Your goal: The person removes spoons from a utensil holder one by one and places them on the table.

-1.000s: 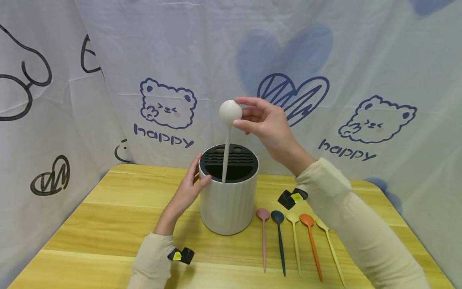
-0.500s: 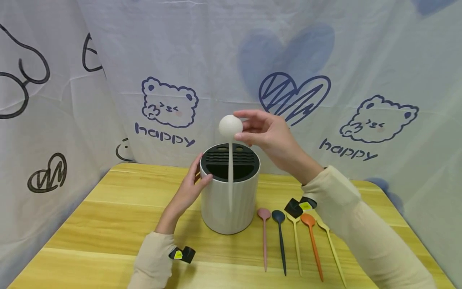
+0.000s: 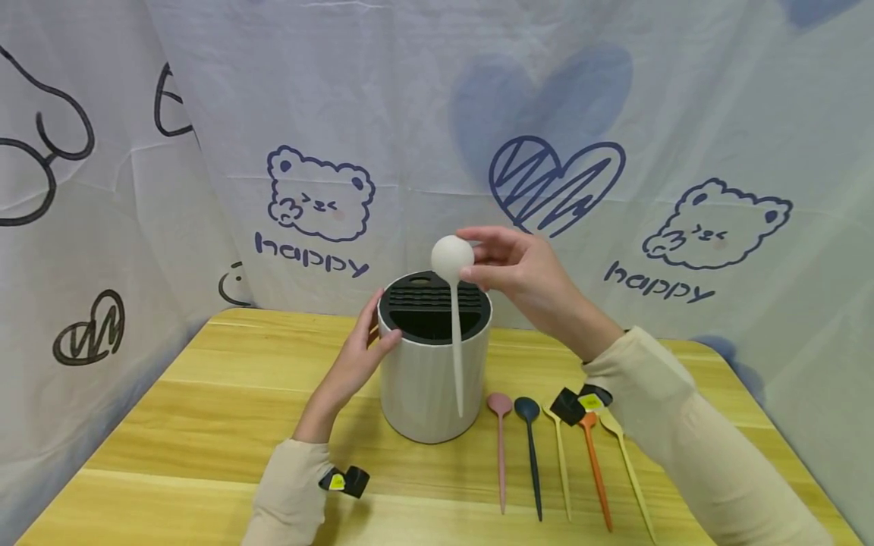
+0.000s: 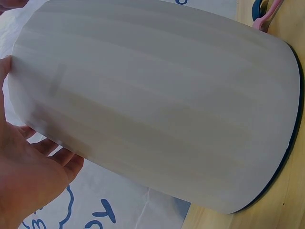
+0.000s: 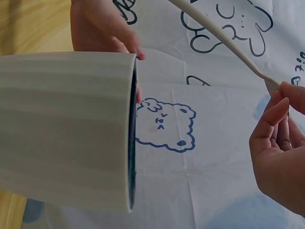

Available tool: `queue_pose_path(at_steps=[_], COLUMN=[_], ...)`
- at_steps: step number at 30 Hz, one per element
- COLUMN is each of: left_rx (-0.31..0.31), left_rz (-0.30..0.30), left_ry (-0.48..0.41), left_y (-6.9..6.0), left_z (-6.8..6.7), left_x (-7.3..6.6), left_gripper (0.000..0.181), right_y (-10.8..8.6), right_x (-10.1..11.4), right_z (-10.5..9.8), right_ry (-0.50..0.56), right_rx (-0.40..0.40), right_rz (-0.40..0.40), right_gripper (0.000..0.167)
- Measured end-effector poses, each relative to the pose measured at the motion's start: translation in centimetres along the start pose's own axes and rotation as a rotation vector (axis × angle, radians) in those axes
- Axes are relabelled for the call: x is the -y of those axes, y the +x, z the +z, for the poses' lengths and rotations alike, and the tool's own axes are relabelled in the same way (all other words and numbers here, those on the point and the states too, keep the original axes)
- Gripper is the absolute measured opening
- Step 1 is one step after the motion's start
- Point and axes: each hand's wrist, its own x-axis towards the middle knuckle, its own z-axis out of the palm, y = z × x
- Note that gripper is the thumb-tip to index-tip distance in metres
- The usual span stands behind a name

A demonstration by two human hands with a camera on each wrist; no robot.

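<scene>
A pale ribbed utensil holder (image 3: 416,394) with a black slotted lid (image 3: 410,318) stands upright on the table. My left hand (image 3: 356,350) holds its upper left side, thumb at the front rim and fingers curved round the side; the left wrist view shows this hand (image 4: 35,174) against the wall. With thumb and fingers my right hand (image 3: 522,265) pinches the round bowl of a white spoon (image 3: 452,259). That spoon hangs handle down, in front of the holder's right part in the head view; the right wrist view shows its handle (image 5: 217,31) apart from the rim.
To the right of the holder lie a pink spoon (image 3: 501,447), a dark blue spoon (image 3: 531,455), a yellow spoon (image 3: 562,462), an orange spoon (image 3: 596,470) and another yellow spoon (image 3: 631,474). A printed white cloth (image 3: 410,114) hangs behind the wooden table (image 3: 225,409).
My right hand has come down and somewhat to the right with the white spoon, whose handle tip now appears lower, in front of the holder. The left hand has stayed on the holder.
</scene>
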Motion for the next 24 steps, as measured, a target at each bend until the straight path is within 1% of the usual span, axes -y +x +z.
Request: queue_pose_path(at_steps=[5,10,13,17,24], left_rx=[-0.001,-0.001,-0.001,0.001,0.009], left_rz=[0.001,0.000,0.000,0.007,0.013], left_ry=[0.003,0.005,0.005,-0.002,-0.012], left_y=[0.0,0.0,0.0,0.0,-0.1], left_z=[0.0,0.0,0.0,0.0,0.0], left_x=[0.0,0.0,0.1,0.0,0.0], left_gripper=[0.076,0.076,0.075,0.075,0.074], right_y=[-0.4,-1.2,-1.7,-2.3,-3.2], right_x=[-1.3,-2.7,-3.3,-4.0,-5.0], right_z=[-0.5,-0.8,-0.9,-1.3,-2.1], right_ry=[-0.022,-0.043,-0.077,-0.104,-0.065], right_rx=[-0.008,0.006,0.007,0.000,-0.011], right_rz=[0.064,0.122,0.163,0.194,0.229], right_gripper=[0.045,0.044,0.044,0.045,0.045])
